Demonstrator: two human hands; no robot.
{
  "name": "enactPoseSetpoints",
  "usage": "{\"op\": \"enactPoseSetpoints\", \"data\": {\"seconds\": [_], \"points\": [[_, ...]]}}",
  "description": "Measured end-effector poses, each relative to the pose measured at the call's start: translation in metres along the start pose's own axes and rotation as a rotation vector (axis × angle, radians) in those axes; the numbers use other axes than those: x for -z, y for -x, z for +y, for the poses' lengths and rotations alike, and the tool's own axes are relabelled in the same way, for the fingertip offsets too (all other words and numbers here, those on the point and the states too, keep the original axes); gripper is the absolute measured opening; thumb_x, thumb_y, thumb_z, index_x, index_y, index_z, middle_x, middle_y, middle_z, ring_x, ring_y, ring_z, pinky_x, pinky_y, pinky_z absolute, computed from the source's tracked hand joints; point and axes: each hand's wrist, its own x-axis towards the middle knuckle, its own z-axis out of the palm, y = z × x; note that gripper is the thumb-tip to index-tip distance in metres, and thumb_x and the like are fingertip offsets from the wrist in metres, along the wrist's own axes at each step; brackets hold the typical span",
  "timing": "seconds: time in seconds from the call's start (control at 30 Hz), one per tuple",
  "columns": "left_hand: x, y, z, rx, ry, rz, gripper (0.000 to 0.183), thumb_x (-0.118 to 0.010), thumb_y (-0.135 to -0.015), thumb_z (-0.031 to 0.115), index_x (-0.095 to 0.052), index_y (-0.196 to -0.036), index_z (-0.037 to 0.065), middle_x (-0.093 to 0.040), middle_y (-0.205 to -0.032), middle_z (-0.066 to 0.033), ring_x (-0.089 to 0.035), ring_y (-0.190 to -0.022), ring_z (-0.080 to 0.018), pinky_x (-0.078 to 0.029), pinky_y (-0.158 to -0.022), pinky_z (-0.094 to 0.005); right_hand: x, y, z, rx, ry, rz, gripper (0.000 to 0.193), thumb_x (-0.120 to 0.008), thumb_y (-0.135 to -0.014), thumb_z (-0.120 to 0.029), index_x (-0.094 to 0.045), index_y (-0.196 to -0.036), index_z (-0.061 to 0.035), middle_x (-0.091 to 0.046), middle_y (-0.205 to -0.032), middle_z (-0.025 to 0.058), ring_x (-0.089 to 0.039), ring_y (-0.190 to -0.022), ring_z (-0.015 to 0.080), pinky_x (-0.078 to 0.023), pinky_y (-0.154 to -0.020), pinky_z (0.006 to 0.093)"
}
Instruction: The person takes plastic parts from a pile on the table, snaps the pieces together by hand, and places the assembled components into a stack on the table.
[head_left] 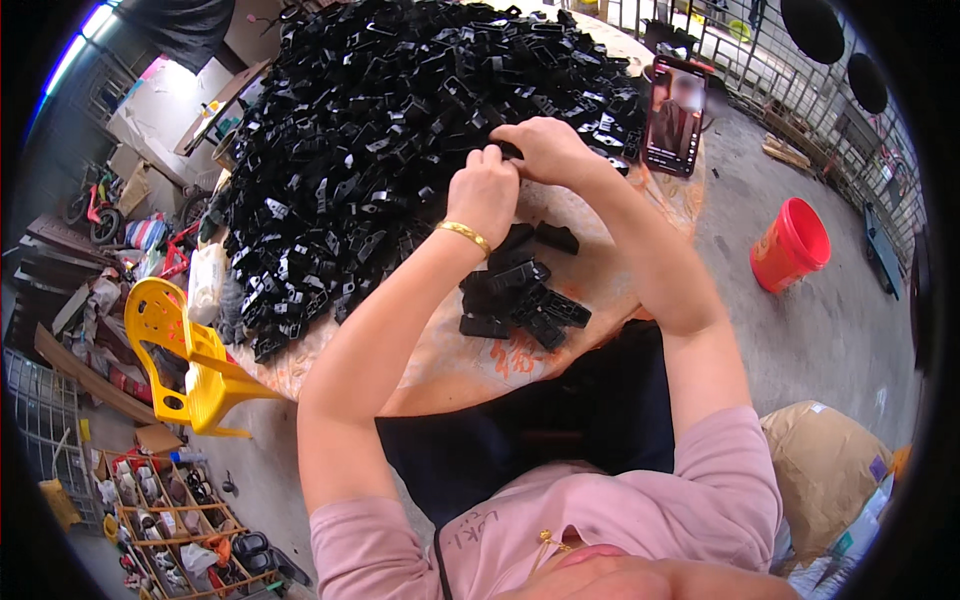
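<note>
My left hand, with a gold bangle at its wrist, meets my right hand over the near edge of a big heap of black plastic parts. Fingers of both hands are pinched together around a small black plastic part; most of it is hidden by them. Below the hands, a smaller cluster of black plastic parts lies on the table, apart from the heap. Those pieces look blocky and hollow, several resting on one another.
A phone stands upright at the table's right, its screen lit. Right of the table is a red bucket on the floor. A yellow plastic chair touches the left side. Shoes fill a rack lower left; a brown sack sits lower right.
</note>
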Motion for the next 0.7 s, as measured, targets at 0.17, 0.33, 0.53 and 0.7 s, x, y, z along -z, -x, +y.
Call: {"op": "enactPoseSetpoints", "data": {"seconds": [0.17, 0.33, 0.53, 0.7], "points": [[0.007, 0.009, -0.005, -0.081, 0.098, -0.05, 0.015, -0.062, -0.065, 0.003, -0.057, -0.079, 0.003, -0.055, -0.087, -0.0119, -0.053, -0.085, -0.0277, -0.046, -0.076, -0.0361, -0.002, -0.007, 0.005, -0.054, -0.368, 0.25, 0.04, -0.061, -0.068, -0.018, -0.061, -0.107, -0.0102, -0.064, -0.08, 0.0142, -0.062, -0.075, 0.028, -0.049, -0.07, 0.0363], [0.027, 0.016, -0.018, 0.345, 0.921, -0.026, 0.029, -0.062, -0.073, 0.002, -0.054, -0.101, 0.001, -0.06, -0.086, -0.0099, -0.059, -0.077, -0.0187, -0.047, -0.069, -0.0266, -0.001, -0.007, -0.002, -0.06, -1.295, 0.28, 0.033, -0.062, -0.071, -0.005, -0.057, -0.103, 0.0009, -0.06, -0.082, 0.0047, -0.06, -0.075, 0.0119, -0.051, -0.069, 0.0248], [0.044, 0.032, -0.049, 0.591, 1.751, 0.112, 0.033, -0.056, -0.084, 0.004, -0.049, -0.116, 0.001, -0.059, -0.092, -0.0046, -0.057, -0.075, -0.0126, -0.047, -0.067, -0.0234, 0.0, 0.001, -0.03, 0.15, -1.327, 0.154, 0.043, -0.062, -0.076, -0.001, -0.052, -0.118, -0.0018, -0.059, -0.105, 0.0069, -0.058, -0.088, 0.0109, -0.048, -0.078, 0.0228], [0.044, 0.041, -0.07, 0.564, 2.147, -0.048, 0.02, -0.052, -0.088, 0.007, -0.055, -0.107, 0.002, -0.061, -0.094, -0.0068, -0.059, -0.079, -0.0155, -0.049, -0.068, -0.0267, -0.001, 0.005, -0.041, 0.289, -1.155, 0.146, 0.035, -0.062, -0.075, 0.006, -0.059, -0.109, -0.0017, -0.061, -0.105, 0.0045, -0.058, -0.09, 0.0089, -0.049, -0.079, 0.023]]}}
